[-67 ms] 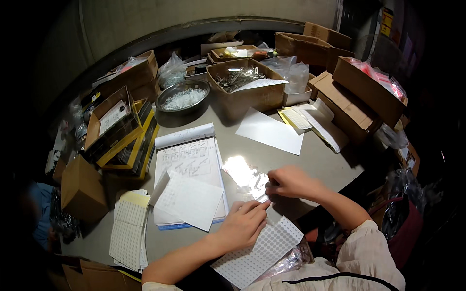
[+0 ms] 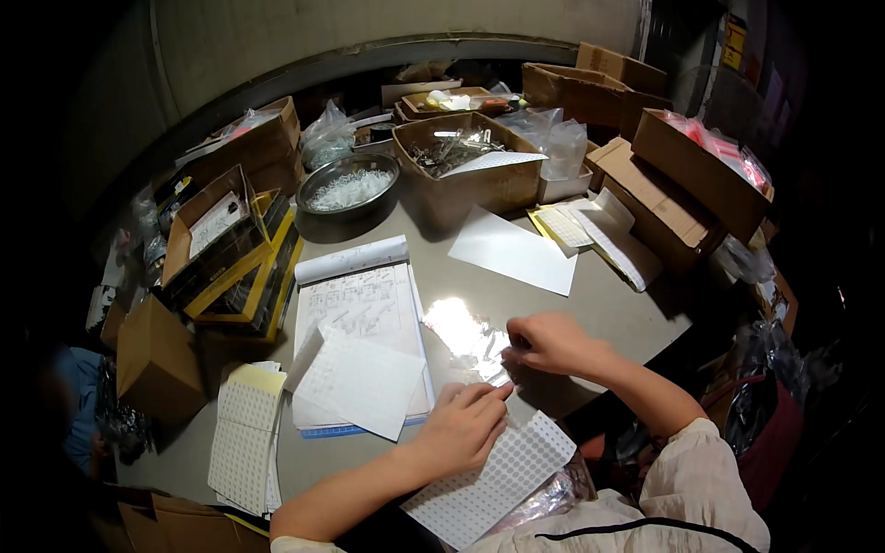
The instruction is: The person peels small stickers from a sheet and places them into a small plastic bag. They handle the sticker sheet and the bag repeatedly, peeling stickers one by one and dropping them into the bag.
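A shiny clear plastic bag lies on the table, throwing back a bright glare. My left hand rests with fingers stretched out flat over the bag's near edge. Across from it, my right hand is closed, thumb and fingers pinched at the bag's right edge. A sheet of round grey stickers sticks out beneath my left hand, over the table's near edge. Crinkled clear plastic shows under that sheet, by my lap.
Left of my hands lie a clipboard of drawings, a loose white sheet and sticker sheets. Behind stand a metal bowl of small clear pieces and a cardboard box of metal parts. A white paper lies ahead.
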{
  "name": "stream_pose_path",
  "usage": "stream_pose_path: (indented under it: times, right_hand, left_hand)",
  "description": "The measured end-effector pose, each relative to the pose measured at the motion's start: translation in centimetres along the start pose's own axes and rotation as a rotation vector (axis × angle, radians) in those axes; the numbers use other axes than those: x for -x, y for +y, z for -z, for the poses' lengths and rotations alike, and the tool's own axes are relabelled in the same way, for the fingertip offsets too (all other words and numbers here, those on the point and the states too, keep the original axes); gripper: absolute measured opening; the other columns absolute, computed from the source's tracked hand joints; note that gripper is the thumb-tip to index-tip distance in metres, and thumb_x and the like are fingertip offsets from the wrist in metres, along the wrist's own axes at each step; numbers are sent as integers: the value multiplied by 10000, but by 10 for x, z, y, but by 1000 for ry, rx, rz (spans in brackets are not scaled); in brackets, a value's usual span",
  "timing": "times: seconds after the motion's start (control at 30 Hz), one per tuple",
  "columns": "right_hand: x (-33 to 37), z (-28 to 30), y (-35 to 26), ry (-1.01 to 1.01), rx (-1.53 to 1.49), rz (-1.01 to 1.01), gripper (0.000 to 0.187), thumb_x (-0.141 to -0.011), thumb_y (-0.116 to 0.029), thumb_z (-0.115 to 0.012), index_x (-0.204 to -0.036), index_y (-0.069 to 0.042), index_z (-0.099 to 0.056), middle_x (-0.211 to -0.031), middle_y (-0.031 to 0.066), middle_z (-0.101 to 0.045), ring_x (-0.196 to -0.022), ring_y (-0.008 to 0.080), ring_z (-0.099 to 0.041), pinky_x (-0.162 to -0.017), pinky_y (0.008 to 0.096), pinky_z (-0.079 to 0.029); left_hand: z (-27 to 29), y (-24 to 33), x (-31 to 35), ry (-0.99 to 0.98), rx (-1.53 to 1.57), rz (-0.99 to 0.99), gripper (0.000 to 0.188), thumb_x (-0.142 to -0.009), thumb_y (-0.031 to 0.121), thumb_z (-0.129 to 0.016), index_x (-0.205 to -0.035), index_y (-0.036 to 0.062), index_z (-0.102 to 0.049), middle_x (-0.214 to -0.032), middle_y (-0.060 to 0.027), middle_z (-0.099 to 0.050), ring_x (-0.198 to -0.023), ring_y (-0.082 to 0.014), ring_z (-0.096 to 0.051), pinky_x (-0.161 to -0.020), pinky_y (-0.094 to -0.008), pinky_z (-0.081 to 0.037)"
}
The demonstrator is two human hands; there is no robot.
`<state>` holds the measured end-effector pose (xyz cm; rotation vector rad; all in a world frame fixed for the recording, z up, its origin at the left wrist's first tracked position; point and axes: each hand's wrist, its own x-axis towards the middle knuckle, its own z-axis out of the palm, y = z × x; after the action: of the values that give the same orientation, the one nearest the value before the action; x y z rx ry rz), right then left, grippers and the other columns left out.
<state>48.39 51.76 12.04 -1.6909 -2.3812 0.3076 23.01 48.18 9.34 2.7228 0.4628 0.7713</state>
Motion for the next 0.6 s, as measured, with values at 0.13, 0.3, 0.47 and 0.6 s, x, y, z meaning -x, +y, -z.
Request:
stream_pose_path:
  times: [0.13,0.3,0.47,0.6]
  right_hand:
    - [5,-6,5,42,126,54,229,-930,-273,-715,-1048,-81,-751,-835,159,-725,-794,378,-700,-702,489,-544]
    - [23,20,-9,-205,174,27,226,-960,-264,-679,-1050,-78,-770,-896,160,-738,-830,359,-707,-707,471,-549]
    - [12,7,25,-4,-241,39,202,-894,-192,-726,-1036,-49,-732,-886,145,-726,-795,303,-695,-722,407,-548]
    - [1,-5,34,1,-479,46,219,-901,-107,-720,-1094,-14,-672,-862,94,-710,-785,180,-670,-744,339,-546]
  left_hand:
    - [-1,-2,0,26,-16,9,190,-944,157,-684,-1076,25,-649,-1327,-116,-678,-1146,-289,-643,-993,-432,-409]
    - [3,-4,1,51,-52,13,177,-910,136,-703,-1044,28,-663,-1272,-106,-707,-1084,-287,-664,-982,-421,-428]
    - [5,-3,-1,69,-27,25,157,-895,125,-707,-1017,31,-674,-1255,-104,-714,-1070,-284,-667,-984,-424,-429]
    - [4,-5,0,77,3,30,151,-897,122,-708,-1015,34,-676,-1258,-103,-714,-1070,-282,-668,-983,-424,-430]
